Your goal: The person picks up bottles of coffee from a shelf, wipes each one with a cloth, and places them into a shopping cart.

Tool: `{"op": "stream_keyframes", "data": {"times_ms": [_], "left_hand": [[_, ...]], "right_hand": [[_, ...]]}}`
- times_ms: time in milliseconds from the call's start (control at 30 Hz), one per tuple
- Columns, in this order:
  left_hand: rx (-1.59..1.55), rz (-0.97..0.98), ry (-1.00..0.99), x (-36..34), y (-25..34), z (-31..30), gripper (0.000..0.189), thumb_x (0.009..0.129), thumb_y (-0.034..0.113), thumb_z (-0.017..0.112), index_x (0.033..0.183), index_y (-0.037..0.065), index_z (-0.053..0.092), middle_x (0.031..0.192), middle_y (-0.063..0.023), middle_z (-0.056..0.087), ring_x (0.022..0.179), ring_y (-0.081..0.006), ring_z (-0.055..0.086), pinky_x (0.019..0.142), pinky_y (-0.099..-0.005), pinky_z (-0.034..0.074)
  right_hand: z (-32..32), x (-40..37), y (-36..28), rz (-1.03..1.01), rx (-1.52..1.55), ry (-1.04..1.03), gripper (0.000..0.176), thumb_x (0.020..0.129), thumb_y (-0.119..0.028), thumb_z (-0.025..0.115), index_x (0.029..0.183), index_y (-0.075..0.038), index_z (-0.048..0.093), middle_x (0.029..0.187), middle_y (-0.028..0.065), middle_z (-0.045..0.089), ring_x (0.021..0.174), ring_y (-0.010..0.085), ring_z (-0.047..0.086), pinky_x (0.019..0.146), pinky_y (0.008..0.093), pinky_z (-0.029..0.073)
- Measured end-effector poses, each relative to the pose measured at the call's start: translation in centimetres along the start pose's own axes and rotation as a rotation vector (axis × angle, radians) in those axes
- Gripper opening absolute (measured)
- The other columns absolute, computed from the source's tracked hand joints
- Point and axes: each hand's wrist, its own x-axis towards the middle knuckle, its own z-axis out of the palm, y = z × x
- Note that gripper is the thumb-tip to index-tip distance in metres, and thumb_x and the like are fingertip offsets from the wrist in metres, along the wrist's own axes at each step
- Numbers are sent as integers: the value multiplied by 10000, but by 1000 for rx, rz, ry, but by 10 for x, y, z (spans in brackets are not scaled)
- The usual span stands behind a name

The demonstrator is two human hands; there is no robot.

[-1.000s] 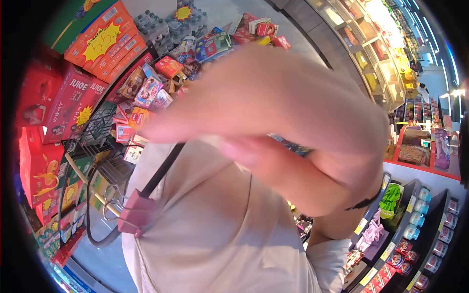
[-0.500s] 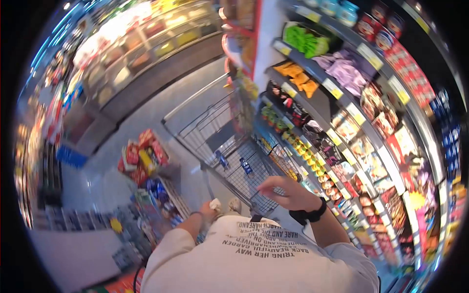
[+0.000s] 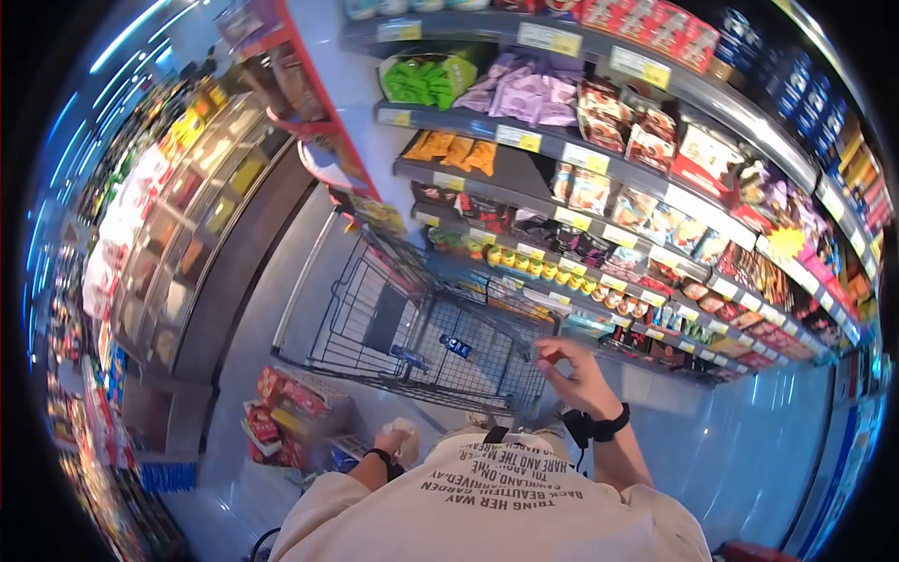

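Note:
My left hand, with a black band on its wrist, is low beside the cart's near side. Its fingers are closed round a small crumpled whitish thing whose kind I cannot make out. My right hand is raised over the near right corner of the wire shopping cart. Its fingers are loosely bent and apart, with nothing visible in them. A black watch-like band circles that wrist. Inside the cart lie a dark blue packet and another small blue packet.
Shelves of snack bags with price tags rise ahead and to the right. A display of red boxes stands left of my left hand. Farther left runs a counter with food bins. Tiled floor shows at the right.
My view has turned right, so the shelves and cart have swung left and lie more level across the picture. My right hand is still raised; my left still holds the whitish thing.

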Motion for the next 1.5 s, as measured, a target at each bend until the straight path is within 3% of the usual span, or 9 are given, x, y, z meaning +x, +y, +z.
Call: {"op": "stream_keyframes", "data": {"times_ms": [133,267,433,600,667,900,1067,1267,1500], "left_hand": [[-33,-13,-240,11,110,18,342,776,167,707,1082,13,700,975,-74,699,850,-206,675,750,-378,558],[-387,442,-517,18,222,63,263,811,-5,659,1074,-2,669,985,-59,688,884,-176,672,772,-318,550],[-786,642,-722,-119,381,119,354,918,45,651,1262,-9,589,1136,-84,677,977,-176,688,835,-328,570],[-994,736,-824,-212,456,177,325,981,98,608,1291,9,569,1195,-78,663,1052,-184,674,885,-341,565],[-1002,725,-863,-240,466,194,328,986,113,609,1290,0,567,1190,-84,663,1048,-183,676,890,-338,563],[-605,846,-894,-244,439,268,369,989,150,614,1327,8,575,1141,-30,663,969,-83,622,810,-253,504],[-528,679,-693,-229,393,309,319,960,114,608,1267,26,595,1105,-38,666,954,-105,612,836,-283,506],[-439,151,-551,-240,361,290,298,876,32,590,1174,35,583,731,27,597,664,-17,572,563,-218,463],[-728,247,-394,-223,326,272,310,897,113,641,1196,36,612,850,10,629,698,-35,571,572,-202,448]], "right_hand": [[0,-9,5,9,17,75,217,917,3,669,1131,-23,688,899,49,685,819,114,648,747,262,510],[-16,-19,31,51,126,274,140,927,-7,664,1065,-7,689,860,44,691,802,106,654,732,257,506],[-47,2,-9,-221,27,362,136,921,13,657,1053,-13,678,862,27,644,808,93,599,754,254,480],[-70,13,-49,-422,39,210,481,920,-69,651,1375,-16,505,1103,98,540,1004,187,554,865,297,466],[-89,10,-55,-462,34,99,697,930,-135,648,1545,-37,333,1283,146,448,1162,243,505,925,332,480],[-176,-20,-19,-238,207,31,841,880,-31,742,1575,-48,270,1485,118,383,1188,191,555,915,313,509],[-203,-53,22,138,58,-252,420,905,-139,752,1274,6,612,1154,94,712,1080,157,647,956,347,515],[-180,-30,55,175,-19,-559,380,903,-163,739,1206,33,621,1072,146,720,1015,223,688,887,356,530],[-118,3,64,263,4,-768,380,882,-143,741,1208,13,623,1103,169,711,1043,258,689,899,375,532]]}}
